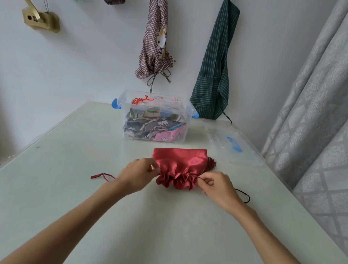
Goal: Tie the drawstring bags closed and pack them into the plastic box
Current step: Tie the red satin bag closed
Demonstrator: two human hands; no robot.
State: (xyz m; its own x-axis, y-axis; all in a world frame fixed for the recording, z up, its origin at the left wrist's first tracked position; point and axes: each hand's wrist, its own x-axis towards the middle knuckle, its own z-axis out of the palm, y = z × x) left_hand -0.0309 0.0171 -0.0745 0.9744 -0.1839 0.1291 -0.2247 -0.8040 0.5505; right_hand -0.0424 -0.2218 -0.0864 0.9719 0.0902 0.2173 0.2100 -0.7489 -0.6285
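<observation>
I am looking down at a pale, glossy table (pixel 81 187) pushed against a white wall (pixel 80 62). A checked apron (pixel 154 47) with a cartoon cat and a green striped apron (pixel 215 72) hang on the wall above the far edge, and a brass-coloured bracket (pixel 40 19) is fixed higher up on the left. Grey patterned curtains (pixel 326 112) fall along the right side.

At the back of the table stands the clear plastic box (pixel 129 107) with blue clips, already holding several patterned cloth bags (pixel 157 126) with loose cords. Its clear lid (pixel 234 145) lies flat to the right of it, just apart.

In front of the box, near the middle of the table, lies the red satin bag (pixel 179 159), its flat bottom toward the box and its gathered mouth toward me. A dark red tassel (pixel 211 165) shows at its right edge.

Both my forearms reach in from the bottom. My left hand (pixel 136 175) sits at the left side of the puckered mouth, fingers curled and pinching at the gathered edge; I cannot tell whether it has cord or cloth. My right hand (pixel 216 186) is at the right side, thumb and forefinger pinching the thin cord where it leaves the mouth. One cord end (pixel 101 176) trails on the table left of my left wrist, and a cord loop (pixel 245 195) lies beyond my right hand.
</observation>
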